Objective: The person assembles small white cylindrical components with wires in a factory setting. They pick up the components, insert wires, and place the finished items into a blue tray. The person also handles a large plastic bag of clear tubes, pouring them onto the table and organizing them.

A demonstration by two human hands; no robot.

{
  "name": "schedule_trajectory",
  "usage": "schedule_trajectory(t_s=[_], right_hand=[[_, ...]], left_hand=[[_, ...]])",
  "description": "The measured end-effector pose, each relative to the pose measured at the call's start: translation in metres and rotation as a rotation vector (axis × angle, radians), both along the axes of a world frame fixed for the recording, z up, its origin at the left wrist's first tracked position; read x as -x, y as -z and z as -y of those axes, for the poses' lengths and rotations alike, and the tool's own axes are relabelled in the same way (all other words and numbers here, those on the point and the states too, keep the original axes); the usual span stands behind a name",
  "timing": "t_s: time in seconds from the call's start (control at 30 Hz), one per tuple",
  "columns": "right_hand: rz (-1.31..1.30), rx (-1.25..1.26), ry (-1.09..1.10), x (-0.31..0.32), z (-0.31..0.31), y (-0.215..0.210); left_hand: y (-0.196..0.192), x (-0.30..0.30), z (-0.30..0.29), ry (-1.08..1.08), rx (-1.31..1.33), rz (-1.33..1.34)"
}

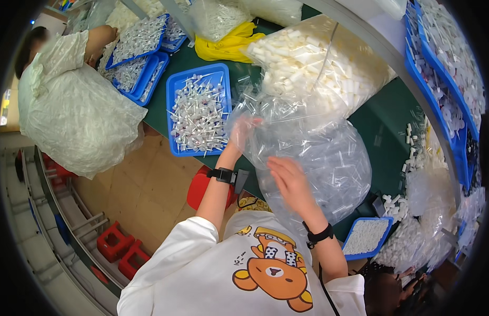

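A dark green worktable point(384, 121) carries everything, curving away from the person along its front edge. Largest on it is a clear plastic bag of white tube pieces point(307, 63), lying toward the far edge at the middle. In front of that, at the near edge, sits a clear bag of transparent tubes point(328, 163), bulging and crumpled at its top. A blue tray of white stick parts point(198, 110) lies just beside this bag on the left, at the table's left near corner. More blue trays point(439, 89) of small white parts line the right side, and a small blue tray of white beads point(366, 237) rests at the near edge on the right, beside loose white caps point(394, 205). A yellow cloth point(226, 45) lies at the far edge behind the stick tray. The left hand point(243, 129) is pressed to the upper left of the transparent-tube bag, seen through the film, fingers curled and pinching the plastic. The right hand point(286, 179) lies on the bag's front face, fingers spread open and flat against it. Both wrists wear black bands. Another person in a pale garment point(70, 105) works at the far left.
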State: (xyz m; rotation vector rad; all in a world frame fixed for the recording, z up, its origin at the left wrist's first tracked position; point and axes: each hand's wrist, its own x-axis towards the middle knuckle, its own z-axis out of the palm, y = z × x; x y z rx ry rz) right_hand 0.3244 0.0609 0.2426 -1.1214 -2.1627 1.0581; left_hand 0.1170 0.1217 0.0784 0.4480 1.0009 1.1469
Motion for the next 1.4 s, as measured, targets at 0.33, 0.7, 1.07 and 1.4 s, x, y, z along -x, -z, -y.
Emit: schedule_trajectory(t_s=[0.33, 0.7, 1.07, 1.4], right_hand=[[0.790, -0.296, 0.655, -0.077, -0.002, 0.019], [0.282, -0.253, 0.768, -0.097, 0.003, 0.018], [0.046, -0.272, 0.737, -0.087, 0.021, -0.034], [0.167, -0.138, 0.685, -0.104, 0.010, -0.021]], left_hand=[[0.008, -0.039, 0.043, -0.053, 0.319, 0.105], [-0.030, -0.049, 0.035, 0.069, 0.521, 0.642], [0.025, -0.061, 0.043, 0.032, 0.452, 0.983], [-0.027, -0.082, 0.041, -0.024, 0.539, 0.657]])
